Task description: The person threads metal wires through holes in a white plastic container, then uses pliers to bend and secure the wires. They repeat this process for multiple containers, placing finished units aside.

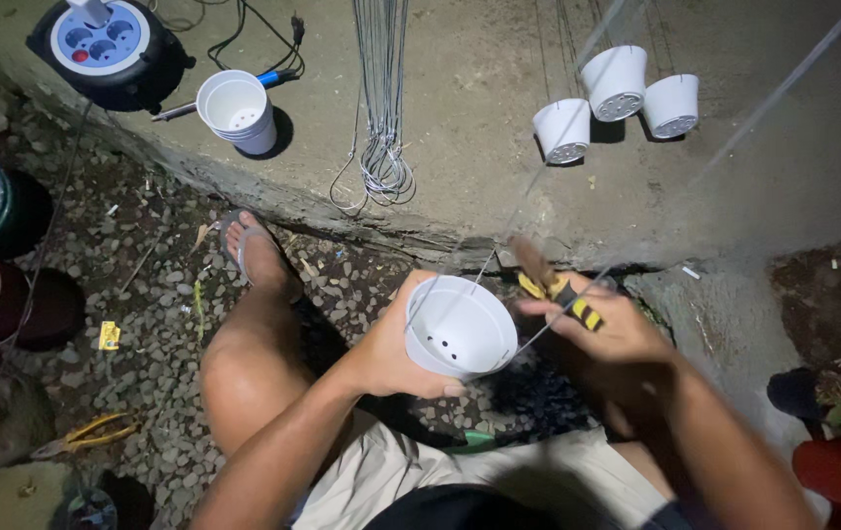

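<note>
A seated person's left hand [386,358] is wrapped around a white plastic pot [460,329], its grip grasping the pot's side at knee height above the gravel ground [146,294]. The right hand [617,334] is clenched on yellow-and-black pliers [558,287] at the pot's rim, where thin wire [528,339] crosses. Three more white pots [617,98] hang on wires over the concrete slab [479,177], near a coiled wire bundle [384,167].

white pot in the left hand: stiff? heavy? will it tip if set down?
The white pot looks like thin plastic and empty, so probably light with slightly flexible walls. The left hand carries it alone. Its tapered base and attached wires may make it tip.
</note>
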